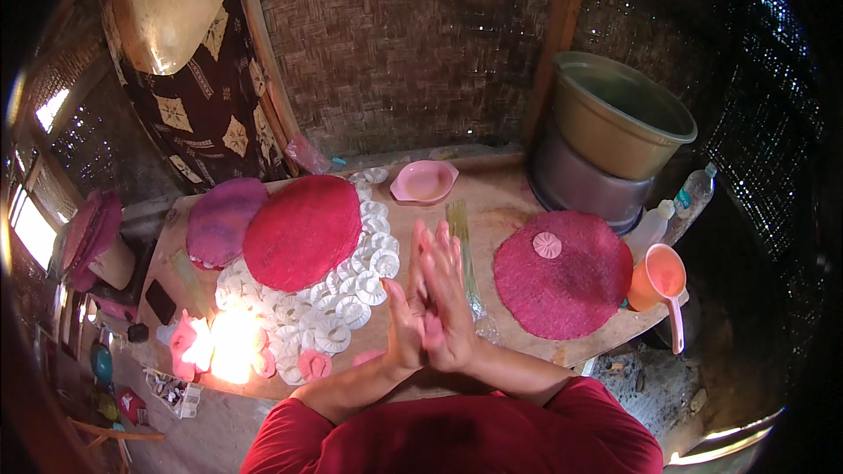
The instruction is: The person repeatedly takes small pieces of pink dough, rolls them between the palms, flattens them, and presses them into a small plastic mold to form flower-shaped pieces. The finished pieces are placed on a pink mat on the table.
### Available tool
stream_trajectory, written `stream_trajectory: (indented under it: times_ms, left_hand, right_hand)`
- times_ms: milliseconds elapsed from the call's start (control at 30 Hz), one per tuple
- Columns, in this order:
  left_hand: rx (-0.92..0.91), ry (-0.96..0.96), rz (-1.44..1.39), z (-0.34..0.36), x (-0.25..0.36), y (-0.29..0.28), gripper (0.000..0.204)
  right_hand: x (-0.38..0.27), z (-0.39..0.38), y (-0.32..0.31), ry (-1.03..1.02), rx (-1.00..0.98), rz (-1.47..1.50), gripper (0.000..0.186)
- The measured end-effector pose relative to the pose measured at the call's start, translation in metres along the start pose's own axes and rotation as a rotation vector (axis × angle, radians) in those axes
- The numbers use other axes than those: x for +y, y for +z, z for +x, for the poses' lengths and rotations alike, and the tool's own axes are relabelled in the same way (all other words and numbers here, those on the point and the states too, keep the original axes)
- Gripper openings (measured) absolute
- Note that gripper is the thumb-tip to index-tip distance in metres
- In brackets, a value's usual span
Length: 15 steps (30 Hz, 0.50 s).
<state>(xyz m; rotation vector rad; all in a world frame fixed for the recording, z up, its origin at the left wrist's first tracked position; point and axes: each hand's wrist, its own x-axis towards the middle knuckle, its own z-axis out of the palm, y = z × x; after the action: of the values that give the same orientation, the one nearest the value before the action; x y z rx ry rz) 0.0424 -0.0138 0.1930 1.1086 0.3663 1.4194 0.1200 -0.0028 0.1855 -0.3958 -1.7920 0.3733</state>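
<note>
In front of my chest, my left hand [406,316] and my right hand [449,303] meet palm to palm above the table. Their fingers are stretched out, pointing away from me. A small pink patch shows low between the palms; whether it is a thumb or a piece of something pink, I cannot tell. Left of the hands lie many white, pleated round pieces [353,312], with a pink one [313,365] at their near edge. To the right, a small pink fluted disc [547,245] rests on a wide round magenta mat [562,294].
A red round mat [303,233] and a purple one [226,219] lie at the left. Behind the hands are a pink dish [425,182] and thin green sticks [463,250]. Large stacked tubs [615,118], bottles [695,191] and an orange dipper [657,276] stand right.
</note>
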Motion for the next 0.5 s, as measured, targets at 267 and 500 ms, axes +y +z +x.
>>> stream_trajectory:
  times_ms: [267,500]
  left_hand:
    - [0.171,-0.146,0.002,-0.027,-0.027,-0.008,0.068]
    - [0.176,-0.311,-0.017,-0.044,-0.048,-0.032,0.066]
  right_hand:
    - [0.012,-0.006,-0.002,-0.135,-0.266,-0.181,0.081]
    - [-0.02,-0.042,0.015,-0.075,-0.345,-0.072,0.084]
